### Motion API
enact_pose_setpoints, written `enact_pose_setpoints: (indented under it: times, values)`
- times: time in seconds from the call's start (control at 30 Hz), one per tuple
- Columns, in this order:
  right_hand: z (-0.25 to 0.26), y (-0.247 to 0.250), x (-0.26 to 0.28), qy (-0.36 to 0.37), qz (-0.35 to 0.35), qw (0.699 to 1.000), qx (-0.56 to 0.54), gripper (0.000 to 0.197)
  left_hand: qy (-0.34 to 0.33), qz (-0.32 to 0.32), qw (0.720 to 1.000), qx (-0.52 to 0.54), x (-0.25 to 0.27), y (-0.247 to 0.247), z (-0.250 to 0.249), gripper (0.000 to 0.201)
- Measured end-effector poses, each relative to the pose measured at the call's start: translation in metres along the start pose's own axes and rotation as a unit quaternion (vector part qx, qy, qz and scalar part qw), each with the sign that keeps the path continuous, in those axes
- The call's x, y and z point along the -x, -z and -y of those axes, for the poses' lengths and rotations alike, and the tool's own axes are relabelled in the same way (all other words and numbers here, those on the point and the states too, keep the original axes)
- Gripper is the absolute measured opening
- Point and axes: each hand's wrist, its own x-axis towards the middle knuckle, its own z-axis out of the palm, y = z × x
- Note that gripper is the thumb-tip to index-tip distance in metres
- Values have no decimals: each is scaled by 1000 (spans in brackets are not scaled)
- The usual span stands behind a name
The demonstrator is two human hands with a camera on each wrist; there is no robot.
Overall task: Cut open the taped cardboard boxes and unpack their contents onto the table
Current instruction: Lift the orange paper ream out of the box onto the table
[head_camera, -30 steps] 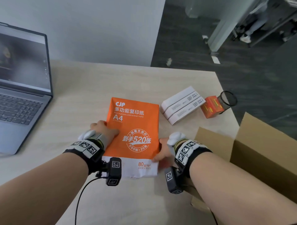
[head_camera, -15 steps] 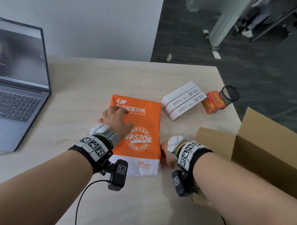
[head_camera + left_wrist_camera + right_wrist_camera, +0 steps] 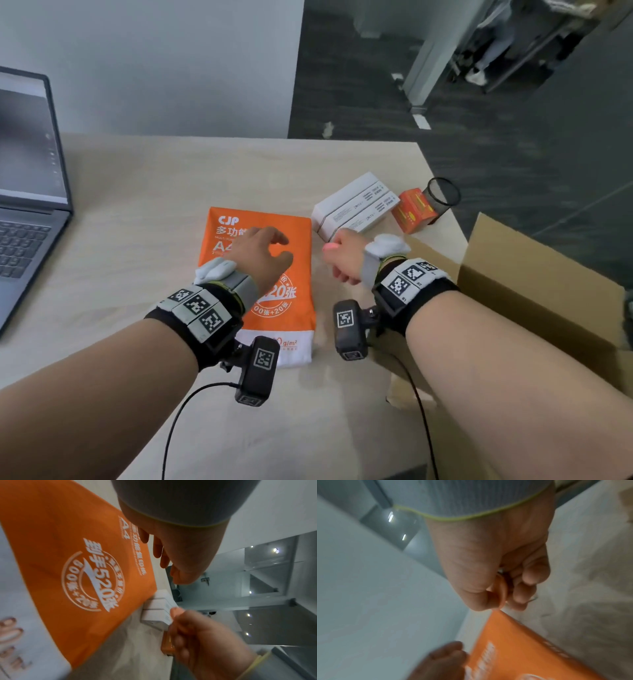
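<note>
An orange and white ream of A4 paper [image 3: 233, 219] lies flat on the wooden table [image 3: 137, 205]. My left hand [image 3: 274, 246] hovers just over its upper half with loosely bent fingers and holds nothing; the left wrist view shows that hand [image 3: 164, 555] above the ream [image 3: 68, 547]. My right hand [image 3: 337, 260] is off the ream's right edge, near the white boxes [image 3: 352, 205]. Its fingers [image 3: 529, 574] curl round a small orange object [image 3: 502, 588] with metal bits, perhaps a cutter. The opened cardboard box [image 3: 548, 308] stands at the right.
A small orange box [image 3: 411, 209] and a black mesh pen cup [image 3: 442, 195] on its side lie by the table's far right corner. An open laptop [image 3: 27, 205] sits at the left. The table's right edge drops to dark floor.
Both hands have let go of the ream, which now lies on the table. The left hand slid forward over it and lifted; the right hand rose and moved forward toward the white boxes.
</note>
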Motion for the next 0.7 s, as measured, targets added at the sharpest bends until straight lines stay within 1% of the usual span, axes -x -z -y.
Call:
enact_pose_setpoints:
  times: [0.03, 0.1, 0.13, 0.2, 0.27, 0.3, 0.33, 0.37, 0.4, 0.47, 0.53, 0.57, 0.6, 0.7]
  values:
    - [7, 11, 5, 21, -29, 997, -71, 7, -11, -9, 999, 34, 2, -2, -11, 22]
    - [22, 34, 19, 58, -77, 971, -220, 7, -15, -22, 995, 92, 5, -3, -30, 17]
    - [26, 49, 32, 75, -108, 955, -265, 10, -15, -18, 994, 104, 10, -4, -42, 15]
    - [23, 78, 57, 115, -155, 934, -302, 18, -13, 22, 994, 109, 16, -12, -59, 12]
    - [4, 97, 78, 121, -193, 937, -266, 18, -14, 86, 991, 100, 24, -24, -72, 17]
    - [-13, 104, 87, 112, -207, 944, -232, 15, -19, 105, 990, 87, 29, -33, -80, 25]
    - [-26, 105, 93, 100, -206, 953, -198, 13, -32, 109, 992, 59, 32, -39, -84, 37]
    - [-46, 108, 103, 80, -208, 961, -165, 13, -61, 108, 992, 22, 37, -47, -94, 48]
    - [-66, 111, 116, 63, -210, 965, -146, 11, -99, 107, 989, -25, 43, -57, -108, 54]
    - [-104, 110, 136, 28, -196, 976, -90, 6, -145, 98, 978, -112, 58, -70, -134, 53]
    - [-140, 105, 152, -12, -187, 982, -12, 14, -168, 102, 969, -150, 71, -82, -153, 59]
    - [-155, 103, 159, -29, -182, 983, 25, 15, -177, 110, 964, -168, 78, -88, -160, 62]
    - [-178, 105, 171, -42, -181, 981, 49, 16, -200, 127, 953, -190, 89, -101, -173, 64]
    - [-209, 98, 185, -19, -122, 985, 122, 30, -249, 181, 922, -235, 109, -115, -187, 65]
